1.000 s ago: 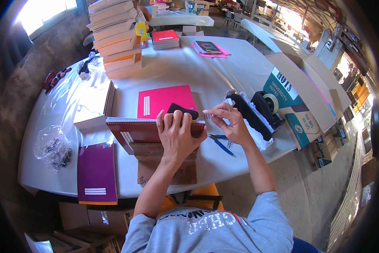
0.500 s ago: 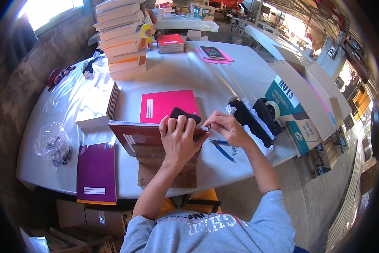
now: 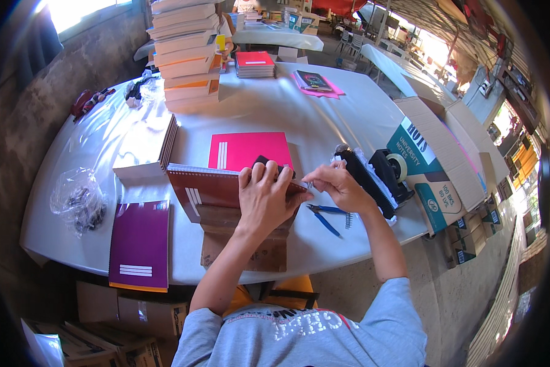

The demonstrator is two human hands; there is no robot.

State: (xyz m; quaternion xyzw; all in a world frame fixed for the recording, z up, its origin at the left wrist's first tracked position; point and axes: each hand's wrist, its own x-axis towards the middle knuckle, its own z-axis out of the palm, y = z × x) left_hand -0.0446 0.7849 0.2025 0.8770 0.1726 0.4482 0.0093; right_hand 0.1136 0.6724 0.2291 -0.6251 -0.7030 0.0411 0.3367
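our left hand point(image 3: 264, 199) was curled over the top edge of an upright maroon notebook with a white-lined label point(image 3: 182, 192), holding it with the thumb on the near side, and its fingers also covered part of a small black object point(image 3: 261, 160). our right hand point(image 3: 342, 186) was narrow, its fingertips drawn together at the right end of the bound edge; whether they gripped the wire there, we could not tell.

the clear crumpled plastic bag point(image 3: 67, 196) at the left held small dark pieces. the large open cardboard box with teal-and-white sides point(image 3: 423, 156) at the right showed pink and blue edges inside, too hidden for us to name.

the maroon notebook stood in front of us, between our hands at its top right part, against a brown cardboard stand point(image 3: 244, 252). just behind it lay a bright pink notebook point(image 3: 250, 145).

near our right hand we had blue-handled metal cutters point(image 3: 325, 223), a short dark wire coil point(image 3: 348, 220) and a black tape dispenser point(image 3: 385, 168). a purple notebook point(image 3: 139, 238) lay to the left. farther off, a tall stack of thick pale-edged books point(image 3: 186, 55) and a stack of red notebooks point(image 3: 255, 63) stood on the white-covered table point(image 3: 299, 116).
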